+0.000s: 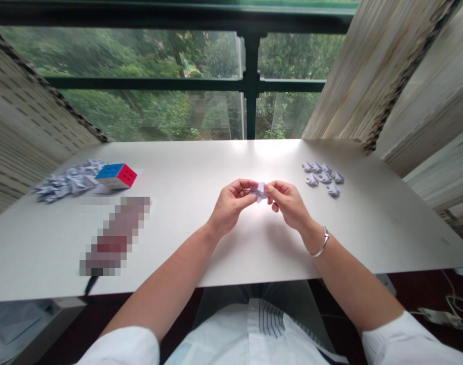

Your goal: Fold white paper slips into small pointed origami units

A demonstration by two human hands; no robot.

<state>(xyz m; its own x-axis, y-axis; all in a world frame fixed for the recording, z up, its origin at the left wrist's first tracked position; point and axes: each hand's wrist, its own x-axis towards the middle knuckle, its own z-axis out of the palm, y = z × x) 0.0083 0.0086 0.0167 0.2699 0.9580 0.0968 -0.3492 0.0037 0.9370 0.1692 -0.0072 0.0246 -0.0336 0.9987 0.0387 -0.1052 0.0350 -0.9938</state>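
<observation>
A small pale lilac folded paper piece (259, 191) is held just above the white table (201, 238), near its middle. My left hand (230, 205) pinches its left side with thumb and fingers. My right hand (289, 203), a silver bangle on its wrist, pinches the right side. Both hands meet at the paper, fingers curled. Several finished folded paper pieces (322, 176) of the same colour lie in a small group to the right of my hands.
At the table's far left lies a heap of lilac paper pieces (66, 182) with a colour puzzle cube (116, 175) beside it. A blurred-out object (115, 235) lies front left. A window is behind the table, blinds on both sides, and cables on the floor at right.
</observation>
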